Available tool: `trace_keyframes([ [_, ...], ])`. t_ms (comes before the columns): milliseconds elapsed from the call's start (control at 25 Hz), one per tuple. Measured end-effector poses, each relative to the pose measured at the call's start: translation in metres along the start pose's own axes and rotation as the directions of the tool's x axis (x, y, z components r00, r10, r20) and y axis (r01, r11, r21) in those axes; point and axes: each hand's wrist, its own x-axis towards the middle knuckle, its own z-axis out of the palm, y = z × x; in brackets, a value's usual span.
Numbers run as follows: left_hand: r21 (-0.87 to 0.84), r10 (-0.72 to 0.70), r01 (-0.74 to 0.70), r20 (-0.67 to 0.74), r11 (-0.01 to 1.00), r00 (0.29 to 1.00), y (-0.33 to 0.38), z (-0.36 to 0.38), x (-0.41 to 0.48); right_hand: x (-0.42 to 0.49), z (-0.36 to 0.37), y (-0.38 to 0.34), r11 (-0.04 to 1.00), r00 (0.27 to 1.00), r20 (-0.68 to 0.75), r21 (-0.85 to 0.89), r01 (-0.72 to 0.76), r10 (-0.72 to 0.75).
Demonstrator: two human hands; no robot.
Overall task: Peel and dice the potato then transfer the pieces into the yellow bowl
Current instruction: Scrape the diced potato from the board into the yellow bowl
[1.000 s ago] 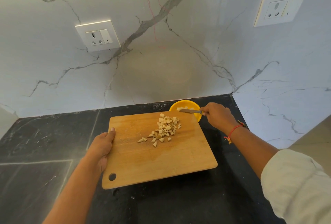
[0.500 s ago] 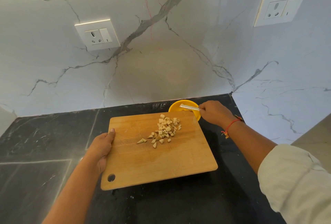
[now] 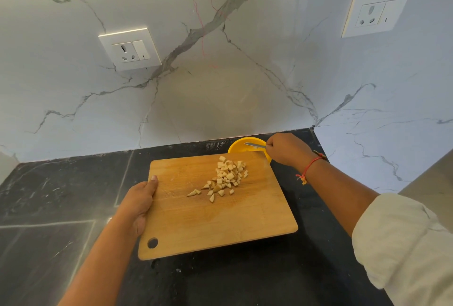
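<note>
The diced potato (image 3: 226, 177) lies in a loose heap on the far right part of the board (image 3: 220, 222), with a few pieces strung out towards the near left of the heap. The pieces are pale, small and uneven, some of them wedge-shaped. The board is light wood with a round hole in its near left corner, and it sits at a slight angle on the bench (image 3: 49, 207).

The bowl (image 3: 237, 147) is yellow and stands just past the board's far right corner, its near side hidden behind the board's edge. The view into it is shallow, so I cannot tell whether any potato is inside.

A knife (image 3: 255, 145) points left over the bowl, its blade above the rim and the handle buried in the right hand (image 3: 286, 150). That hand is curled tight round the handle, knuckles up, just to the right of the bowl. A red thread (image 3: 309, 168) is tied round the wrist, and a rolled white sleeve (image 3: 404, 244) covers the arm nearer the camera.

The left hand (image 3: 139, 201) grips the board's left edge, thumb laid flat on top and the fingers tucked out of sight beneath.

The bench is dark stone with pale veins and seams. Behind it rises a white marble wall (image 3: 220, 97) with grey veins, meeting a side wall in a corner at the right. One socket (image 3: 130, 49) is set in the back wall on the left, another (image 3: 376, 11) high on the right.
</note>
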Motion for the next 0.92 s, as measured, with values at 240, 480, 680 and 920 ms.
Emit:
trace_keyframes([
  [240, 0.024, 0.001, -0.002, 0.022, 1.000, 1.000, -0.001, 0.000, 0.000, 0.007, 0.012, -0.005, 0.998, 0.999, 0.042, -0.052, -0.031, 0.033],
  [480, 0.019, 0.002, -0.002, 0.032, 1.000, 0.999, 0.001, 0.000, 0.000, 0.002, 0.002, -0.009, 0.992, 0.995, 0.051, -0.105, -0.075, 0.081],
  [680, 0.010, 0.007, -0.007, 0.023, 1.000, 1.000, 0.001, 0.001, 0.000, -0.003, -0.012, -0.013, 0.991, 0.992, 0.088, -0.109, -0.080, 0.089],
  [920, 0.006, 0.007, -0.008, 0.019, 1.000, 1.000, 0.001, 0.001, 0.000, -0.006, -0.018, -0.018, 0.986, 0.981, 0.115, -0.079, -0.147, 0.156],
])
